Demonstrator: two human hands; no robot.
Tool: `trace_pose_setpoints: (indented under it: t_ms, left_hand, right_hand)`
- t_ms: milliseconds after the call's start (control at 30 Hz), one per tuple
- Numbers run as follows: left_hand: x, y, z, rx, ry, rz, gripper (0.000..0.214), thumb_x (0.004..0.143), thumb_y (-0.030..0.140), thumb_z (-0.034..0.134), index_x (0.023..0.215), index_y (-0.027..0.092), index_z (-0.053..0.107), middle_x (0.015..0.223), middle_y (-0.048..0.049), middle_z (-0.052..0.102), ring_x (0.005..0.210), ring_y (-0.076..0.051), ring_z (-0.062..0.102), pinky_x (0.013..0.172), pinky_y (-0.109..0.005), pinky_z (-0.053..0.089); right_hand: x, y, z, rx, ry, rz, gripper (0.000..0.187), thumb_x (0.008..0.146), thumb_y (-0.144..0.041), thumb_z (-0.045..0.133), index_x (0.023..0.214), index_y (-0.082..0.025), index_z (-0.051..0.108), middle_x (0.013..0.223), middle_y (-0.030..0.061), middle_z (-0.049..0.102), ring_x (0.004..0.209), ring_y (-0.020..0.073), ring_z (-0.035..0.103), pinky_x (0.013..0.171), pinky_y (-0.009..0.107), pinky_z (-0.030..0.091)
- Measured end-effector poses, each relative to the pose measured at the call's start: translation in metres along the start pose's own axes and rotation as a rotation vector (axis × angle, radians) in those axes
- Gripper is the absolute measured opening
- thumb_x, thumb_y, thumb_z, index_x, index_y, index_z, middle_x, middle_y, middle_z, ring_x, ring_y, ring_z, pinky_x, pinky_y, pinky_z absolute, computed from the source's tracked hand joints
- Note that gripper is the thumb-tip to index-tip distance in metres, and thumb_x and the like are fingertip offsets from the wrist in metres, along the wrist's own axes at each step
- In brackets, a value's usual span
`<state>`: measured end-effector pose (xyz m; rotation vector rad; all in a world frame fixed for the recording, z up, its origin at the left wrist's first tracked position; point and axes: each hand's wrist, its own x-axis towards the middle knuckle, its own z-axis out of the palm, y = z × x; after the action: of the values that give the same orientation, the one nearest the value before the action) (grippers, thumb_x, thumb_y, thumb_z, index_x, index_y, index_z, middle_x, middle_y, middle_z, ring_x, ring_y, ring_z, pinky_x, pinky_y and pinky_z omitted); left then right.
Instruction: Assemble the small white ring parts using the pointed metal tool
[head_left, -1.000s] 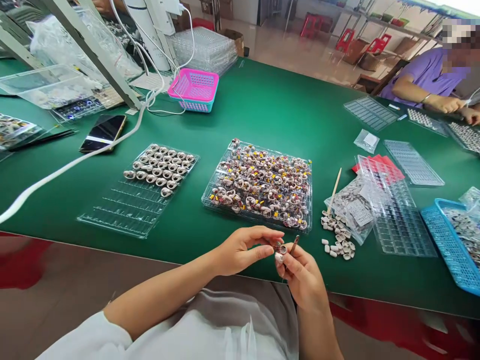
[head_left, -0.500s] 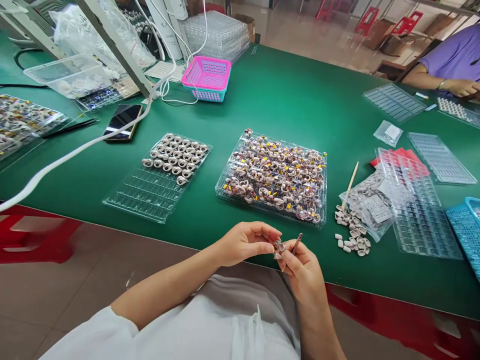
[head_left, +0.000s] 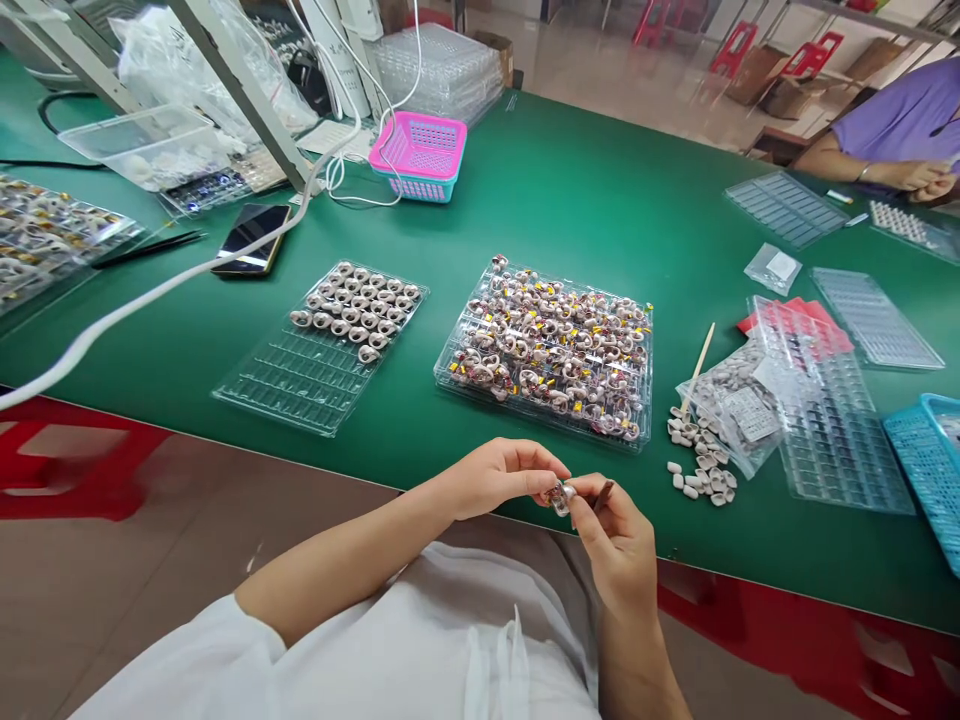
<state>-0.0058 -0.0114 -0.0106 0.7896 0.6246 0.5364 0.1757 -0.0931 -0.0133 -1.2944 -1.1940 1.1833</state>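
Note:
My left hand [head_left: 510, 482] pinches a small ring-shaped part [head_left: 559, 498], pale and shiny with dark bits on it, just over the table's front edge. Thumb and fingertips of my right hand [head_left: 616, 535] close on the same part from the other side. A slim brownish tool [head_left: 603, 496] is tucked between the right fingers; its kind is unclear. Beyond the hands, a clear tray [head_left: 442, 375] is heaped with ring-shaped parts with yellow tabs and reddish bits. To its left, a second clear tray [head_left: 289, 385] carries rows of beige ring-shaped shells [head_left: 367, 308] in its far part.
Loose beige caps [head_left: 705, 465], a wooden stick [head_left: 701, 355] and a plastic bag of pieces [head_left: 739, 400] lie right, beside a clear tray [head_left: 847, 440] and blue basket [head_left: 926, 450]. A white cable [head_left: 150, 300] crosses the left. A co-worker [head_left: 900, 130] sits far right.
The ring-shaped part has turned between my fingertips. My right hand has rotated a little, so the slim tool shows less of its length. The whole view has shifted slightly.

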Motion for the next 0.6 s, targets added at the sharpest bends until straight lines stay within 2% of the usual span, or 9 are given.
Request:
trace_pose_setpoints:
  t_ms: [133, 300, 467, 600]
  left_hand:
    - [0.000, 0.000, 0.000, -0.031, -0.035, -0.015, 0.032, 0.074, 0.035, 0.085, 0.094, 0.012, 0.075, 0.084, -0.0051, 0.075, 0.076, -0.013, 0.067, 0.079, -0.028, 0.053]
    - [-0.002, 0.003, 0.001, 0.030, 0.005, -0.003, 0.030, 0.074, 0.032, 0.084, 0.092, 0.012, 0.074, 0.084, -0.0048, 0.074, 0.075, -0.013, 0.065, 0.077, -0.027, 0.052]
    - [-0.006, 0.009, 0.004, 0.139, 0.084, 0.098, 0.025, 0.082, 0.034, 0.076, 0.094, 0.012, 0.070, 0.083, -0.0043, 0.072, 0.079, -0.015, 0.066, 0.078, -0.029, 0.052]
    - [-0.005, 0.011, 0.009, 0.163, 0.118, 0.173, 0.028, 0.085, 0.034, 0.074, 0.103, 0.014, 0.068, 0.078, -0.0010, 0.067, 0.073, -0.013, 0.064, 0.073, -0.026, 0.052]
  right_hand:
    - [-0.001, -0.002, -0.004, -0.089, 0.001, -0.050, 0.016, 0.095, -0.024, 0.059, 0.106, -0.025, 0.070, 0.096, 0.0038, 0.069, 0.077, 0.0154, 0.063, 0.070, 0.027, 0.051]
    - [-0.001, -0.005, -0.003, -0.218, 0.045, -0.094, 0.016, 0.095, -0.023, 0.058, 0.105, -0.025, 0.070, 0.089, 0.0023, 0.067, 0.074, 0.0149, 0.062, 0.066, 0.026, 0.050]
    - [0.003, -0.005, 0.002, -0.319, 0.031, -0.260, 0.019, 0.093, -0.016, 0.058, 0.107, -0.025, 0.067, 0.090, 0.0024, 0.069, 0.076, 0.0150, 0.064, 0.065, 0.026, 0.050]
    - [0.003, -0.004, 0.009, -0.314, 0.095, -0.216, 0.014, 0.092, -0.020, 0.060, 0.103, -0.024, 0.068, 0.090, 0.0035, 0.070, 0.075, 0.0157, 0.064, 0.066, 0.026, 0.051]
